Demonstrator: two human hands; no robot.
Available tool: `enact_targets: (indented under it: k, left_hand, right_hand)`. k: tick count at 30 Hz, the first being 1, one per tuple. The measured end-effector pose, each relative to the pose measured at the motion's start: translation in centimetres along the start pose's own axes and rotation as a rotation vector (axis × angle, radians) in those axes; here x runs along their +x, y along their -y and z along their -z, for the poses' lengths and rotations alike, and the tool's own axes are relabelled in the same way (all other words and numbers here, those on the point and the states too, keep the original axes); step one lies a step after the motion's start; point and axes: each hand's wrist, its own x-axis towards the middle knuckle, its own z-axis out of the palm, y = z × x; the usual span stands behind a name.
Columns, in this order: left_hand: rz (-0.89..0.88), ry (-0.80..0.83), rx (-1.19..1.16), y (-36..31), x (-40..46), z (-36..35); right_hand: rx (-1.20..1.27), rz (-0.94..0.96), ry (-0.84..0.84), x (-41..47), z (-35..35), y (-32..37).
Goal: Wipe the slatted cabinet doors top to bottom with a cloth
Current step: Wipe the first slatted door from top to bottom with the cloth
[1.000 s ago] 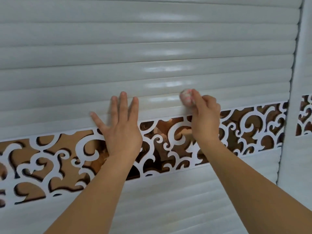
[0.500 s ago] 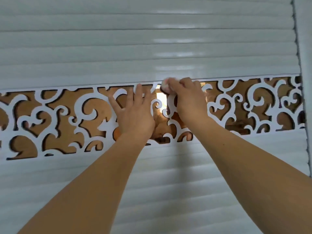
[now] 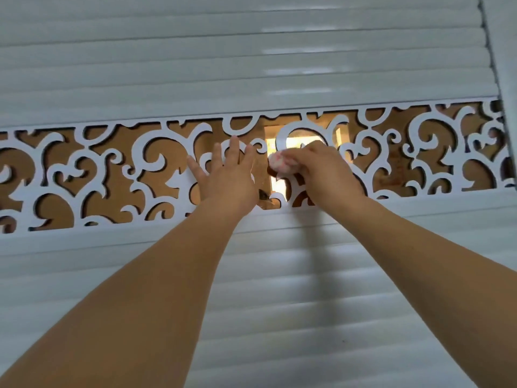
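Cloth [image 3: 281, 163]: wadded, pinched in right hand [image 3: 324, 170] fingers, pressed on scrollwork band [image 3: 117, 175] mid-door. Left hand [image 3: 223, 177]: fingers spread, flat against band. Progress: about halfway by position; slats below [image 3: 307, 289] apparently left. Cabinet door [image 3: 195, 65]: glossy white slats; second door [image 3: 506, 51] at right edge. Room: unseen.

Counted: two hands, left [image 3: 228, 177] and right [image 3: 326, 170]; one cloth [image 3: 281, 163]; one slatted door [image 3: 167, 65]; one scrollwork band [image 3: 112, 175].
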Motion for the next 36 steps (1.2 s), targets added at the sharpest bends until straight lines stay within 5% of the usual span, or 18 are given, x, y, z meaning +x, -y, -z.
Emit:
enact_targets:
  k: [3, 6, 14, 23, 31, 36]
  left_hand:
    - [0.01, 0.032, -0.021, 0.0, 0.0, 0.2]
    - [0.016, 0.056, -0.017, -0.1, -0.2, 0.3]
    - [0.072, -0.048, -0.043, -1.6, -2.4, -1.9]
    - [0.059, -0.119, 0.001, -2.0, -5.8, -4.6]
    - [0.107, -0.122, -0.004, -3.1, -5.9, -4.1]
    - [-0.141, -0.164, 0.046, -4.5, -6.5, -4.4]
  right_hand:
    - [0.085, -0.161, -0.157, -0.2, 0.6, -1.0]
    - [-0.13, -0.092, -0.054, -1.7, -0.7, -1.7]
    - [-0.093, -0.122, -0.048, -4.8, -2.5, -0.4]
    - [-0.174, 0.101, 0.062, -4.9, -0.9, -3.3]
    - [0.37, -0.528, -0.367, -4.6, 2.2, -6.7]
    - [-0.083, -0.313, -0.276, -6.0, 0.5, -2.5]
